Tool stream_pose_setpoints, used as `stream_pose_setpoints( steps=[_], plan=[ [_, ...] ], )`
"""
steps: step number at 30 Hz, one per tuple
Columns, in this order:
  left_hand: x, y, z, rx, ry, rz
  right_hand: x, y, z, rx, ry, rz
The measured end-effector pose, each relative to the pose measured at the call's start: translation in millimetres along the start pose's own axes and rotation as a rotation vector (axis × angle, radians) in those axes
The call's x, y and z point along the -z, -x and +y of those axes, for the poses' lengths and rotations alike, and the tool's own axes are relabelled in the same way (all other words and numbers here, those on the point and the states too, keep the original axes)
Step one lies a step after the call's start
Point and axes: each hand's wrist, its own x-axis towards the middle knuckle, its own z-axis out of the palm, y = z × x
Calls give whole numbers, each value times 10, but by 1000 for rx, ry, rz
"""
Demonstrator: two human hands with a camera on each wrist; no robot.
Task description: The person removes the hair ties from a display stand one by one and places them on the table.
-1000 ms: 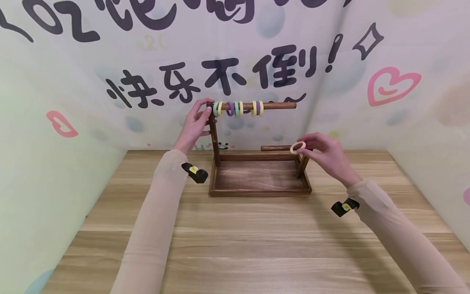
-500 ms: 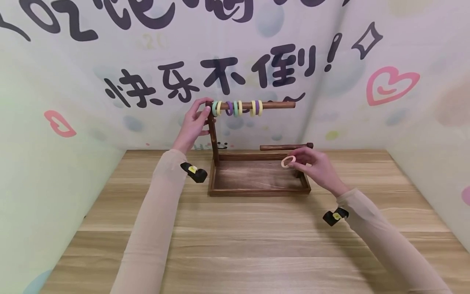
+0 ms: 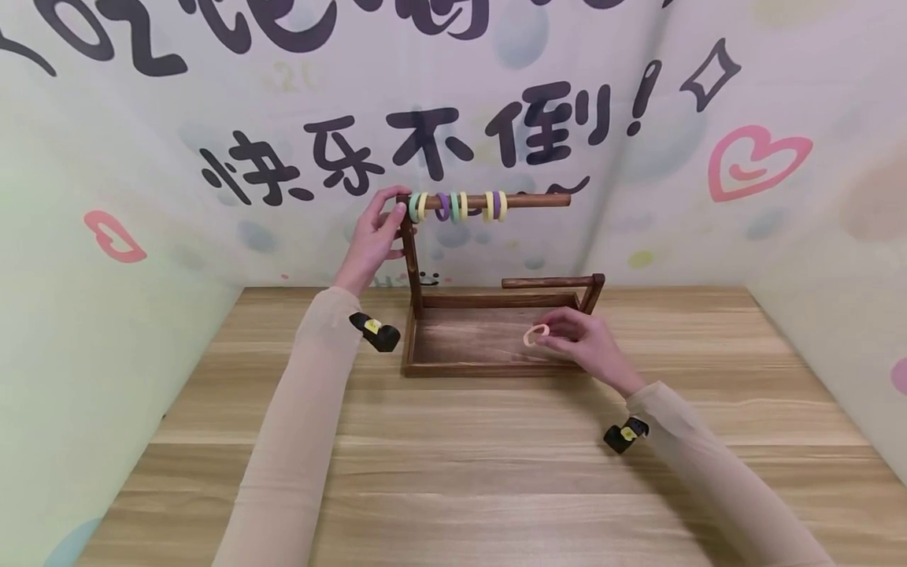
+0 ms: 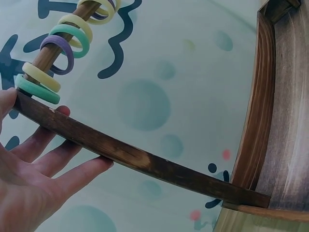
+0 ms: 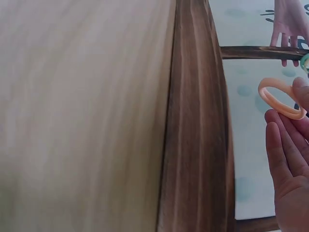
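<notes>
While the upright post (image 4: 140,157) was gripped by the left hand (image 3: 370,242), a tilted peach ring (image 5: 276,104) was pinched by the right hand (image 3: 586,344), before the lower bar (image 3: 546,283).

A wood-grain tabletop (image 3: 496,449) is stretching across the foreground. Behind it, a pale printed backdrop (image 3: 305,244) is rising, displaying black Chinese characters (image 3: 431,153), a hollow four-pointed star (image 3: 711,75) and, below it, a smiling pink heart (image 3: 748,172).

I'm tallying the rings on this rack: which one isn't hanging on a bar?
The peach ring, pinched in the right hand. The other visible rings, green, yellow and purple, all hang on the upper bar.
</notes>
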Motion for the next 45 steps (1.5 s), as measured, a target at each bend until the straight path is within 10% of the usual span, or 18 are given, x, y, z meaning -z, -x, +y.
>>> stream_pose_setpoints(
  steps=[45],
  plan=[
    [-24, 16, 10, -5, -30, 10, -1132, -249, 4, 100, -117, -502]
  ],
)
